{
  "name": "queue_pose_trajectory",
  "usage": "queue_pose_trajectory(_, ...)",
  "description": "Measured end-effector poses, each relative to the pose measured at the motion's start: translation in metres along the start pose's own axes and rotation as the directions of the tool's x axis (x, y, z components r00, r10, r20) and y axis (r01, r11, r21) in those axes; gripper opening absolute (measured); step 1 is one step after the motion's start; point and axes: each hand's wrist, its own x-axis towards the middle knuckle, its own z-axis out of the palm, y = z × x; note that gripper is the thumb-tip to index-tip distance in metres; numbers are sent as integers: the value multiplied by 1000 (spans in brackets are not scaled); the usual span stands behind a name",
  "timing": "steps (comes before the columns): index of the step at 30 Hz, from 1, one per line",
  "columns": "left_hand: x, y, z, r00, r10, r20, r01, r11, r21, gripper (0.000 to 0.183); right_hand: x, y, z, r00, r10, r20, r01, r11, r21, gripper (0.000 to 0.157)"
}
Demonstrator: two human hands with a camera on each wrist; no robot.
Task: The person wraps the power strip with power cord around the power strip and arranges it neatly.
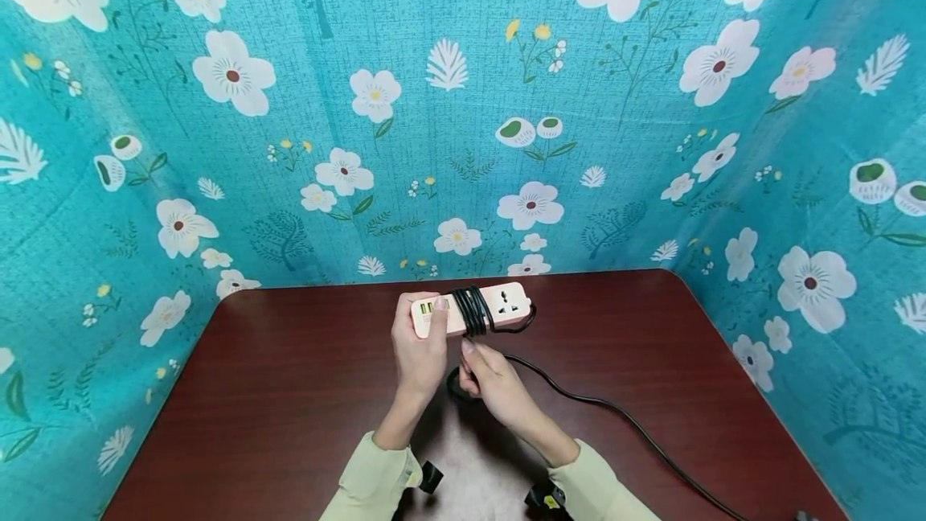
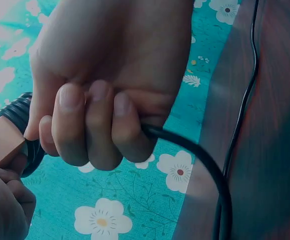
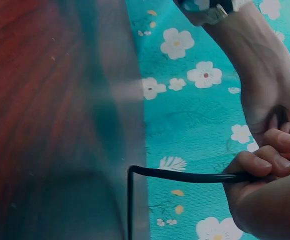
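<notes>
A white power strip (image 1: 511,301) is raised above the table, tilted slightly, with sockets at its right end and USB ports at its left. My left hand (image 1: 419,354) grips the left end, thumb across the top face. Several turns of black cord (image 1: 473,312) wrap its middle. Just below these turns, my right hand (image 1: 495,380) holds the cord in curled fingers. The left wrist view shows the right hand (image 2: 112,65) close up, with the cord (image 2: 194,150) leaving its fist. In the right wrist view the cord (image 3: 194,176) bends sharply downward beyond the fingers.
Loose cord (image 1: 600,402) trails across the dark red-brown table (image 1: 289,392) to the front right. A teal flowered cloth (image 1: 434,143) hangs behind and along both sides. Black wrist cameras (image 1: 432,477) sit at the sleeve cuffs.
</notes>
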Motion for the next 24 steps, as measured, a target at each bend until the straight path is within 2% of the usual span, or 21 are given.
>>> queue_pose_trajectory(4, 1, 1, -1, 1000, -3, -12, 3, 1000, 6, 16, 0, -4, -3, 999, -11, 32, 11, 1000, -4, 53)
queue_pose_trajectory(9, 3, 1, 3, 998, -48, -43, 46, 998, -48, 18, 0, -8, -4, 999, -30, 42, 30, 999, -18, 48)
queue_pose_trajectory(13, 3, -1, 8, 996, -74, -52, 71, 996, -58, 20, 1, -12, -3, 999, -14, 40, 16, 999, -52, 48)
queue_pose_trajectory(16, 0, -4, 8, 998, -50, -46, 50, 999, -3, 19, 0, -13, -3, 999, 7, 45, -4, 998, -64, 48)
queue_pose_trajectory(19, -3, -9, 4, 1000, 12, -23, -9, 993, 117, 17, -2, -13, -5, 998, 14, 59, -11, 998, -64, 48)
queue_pose_trajectory(24, -3, -13, -3, 992, 122, 34, -127, 944, 303, 17, -4, -11, -7, 996, 17, 85, -9, 996, -87, 48)
